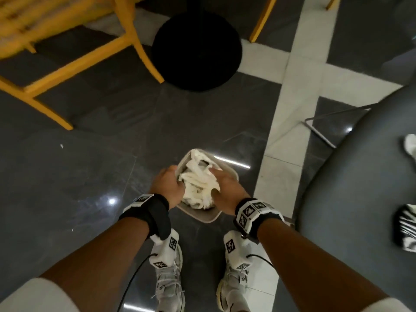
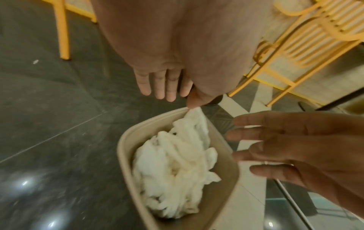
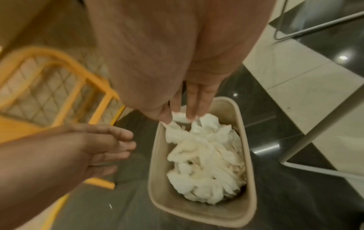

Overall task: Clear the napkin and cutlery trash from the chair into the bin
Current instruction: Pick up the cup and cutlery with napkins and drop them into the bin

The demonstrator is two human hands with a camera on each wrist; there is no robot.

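A beige bin (image 1: 202,218) stands on the dark floor in front of my feet, filled with crumpled white napkins (image 1: 198,188). My left hand (image 1: 167,182) hovers over the bin's left rim with straight fingers (image 2: 167,93), and its thumb tip touches a napkin corner. My right hand (image 1: 225,188) is over the right side, fingers spread, with the fingertips (image 3: 192,116) brushing the top napkins (image 3: 204,163). Neither hand holds anything. The dark grey chair seat (image 1: 360,176) at the right carries a white scrap (image 1: 409,145) and a black-and-white striped item (image 1: 405,228).
A yellow wooden chair (image 1: 67,64) stands at the far left and a round black table base (image 1: 195,48) lies straight ahead. A metal chair leg (image 1: 319,131) crosses the white floor strip (image 1: 288,122) to the right of the bin. My shoes (image 1: 168,278) are just behind it.
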